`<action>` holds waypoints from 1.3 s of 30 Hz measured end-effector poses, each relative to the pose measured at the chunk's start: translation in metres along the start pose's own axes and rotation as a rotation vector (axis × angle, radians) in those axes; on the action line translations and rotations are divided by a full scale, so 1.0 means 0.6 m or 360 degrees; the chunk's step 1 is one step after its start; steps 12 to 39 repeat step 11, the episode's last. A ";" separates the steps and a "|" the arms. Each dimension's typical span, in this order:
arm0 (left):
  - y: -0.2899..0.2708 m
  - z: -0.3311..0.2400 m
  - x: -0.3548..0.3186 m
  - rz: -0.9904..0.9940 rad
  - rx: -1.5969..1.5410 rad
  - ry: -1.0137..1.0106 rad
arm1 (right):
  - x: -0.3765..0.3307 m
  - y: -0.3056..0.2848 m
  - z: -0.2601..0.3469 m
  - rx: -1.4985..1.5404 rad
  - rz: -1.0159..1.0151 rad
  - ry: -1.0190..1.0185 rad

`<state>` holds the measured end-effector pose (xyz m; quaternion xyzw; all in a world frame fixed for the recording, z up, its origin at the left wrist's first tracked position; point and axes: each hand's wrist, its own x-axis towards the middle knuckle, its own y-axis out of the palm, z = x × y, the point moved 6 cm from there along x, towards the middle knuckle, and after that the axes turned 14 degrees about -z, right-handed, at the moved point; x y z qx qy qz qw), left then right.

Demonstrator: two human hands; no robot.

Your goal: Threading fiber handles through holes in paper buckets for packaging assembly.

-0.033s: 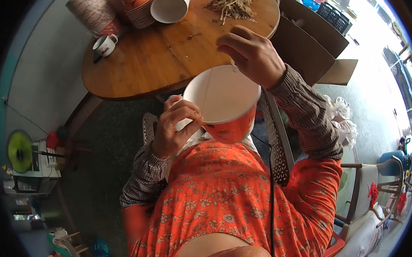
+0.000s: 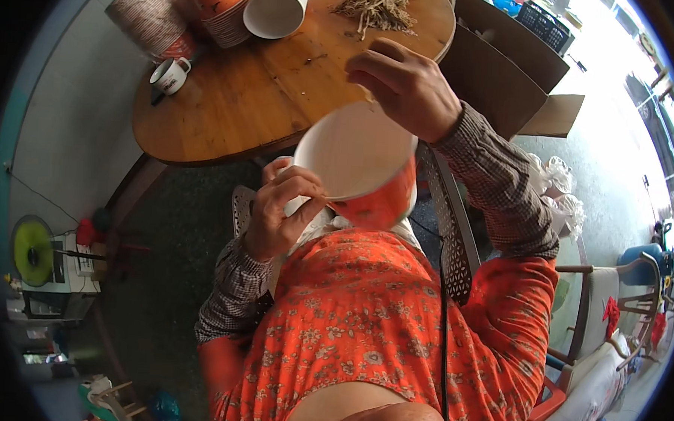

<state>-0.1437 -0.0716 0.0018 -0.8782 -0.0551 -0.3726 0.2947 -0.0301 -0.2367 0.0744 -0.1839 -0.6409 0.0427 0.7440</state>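
Observation:
A large paper bucket (image 2: 351,155), white inside and orange-red outside, is tilted above my lap with its mouth facing up toward me. My left hand (image 2: 286,204) grips its left rim, thumb and forefinger pinched together. At the far right of the rim, my right hand (image 2: 410,86) is raised with bent wrist and fingers curled together. A small pale strand seems to show just under those fingers, but what they hold is too small to make out. The bucket's far right rim is partly hidden behind this hand.
Beyond the bucket stands a wooden table (image 2: 228,123) with stacked paper buckets (image 2: 276,12), a white mug (image 2: 170,75) and a heap of dry, straw-like strands (image 2: 376,7). An open cardboard box (image 2: 501,75) is right of it. A green fan (image 2: 33,250) stands far left.
My right hand has shifted slightly left and up. The bucket's rim has tipped a little leftward, while my left hand keeps its grip.

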 end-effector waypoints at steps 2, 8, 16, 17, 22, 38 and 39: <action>-0.009 0.005 -0.004 0.0035 0.0054 0.0028 | 0.008 0.007 0.010 0.0038 -0.0078 -0.0042; -0.045 0.005 0.024 0.0044 0.0566 0.0239 | 0.044 0.012 0.021 0.0085 -0.0266 -0.0106; -0.071 0.001 0.067 0.0025 0.0656 0.0317 | 0.071 0.011 0.013 0.0106 -0.0349 -0.0063; -0.071 0.001 0.067 0.0025 0.0656 0.0317 | 0.071 0.011 0.013 0.0106 -0.0349 -0.0063; -0.071 0.001 0.067 0.0025 0.0656 0.0317 | 0.071 0.011 0.013 0.0106 -0.0349 -0.0063; -0.071 0.001 0.067 0.0025 0.0656 0.0317 | 0.071 0.011 0.013 0.0106 -0.0349 -0.0063; -0.071 0.001 0.067 0.0025 0.0656 0.0317 | 0.071 0.011 0.013 0.0106 -0.0349 -0.0063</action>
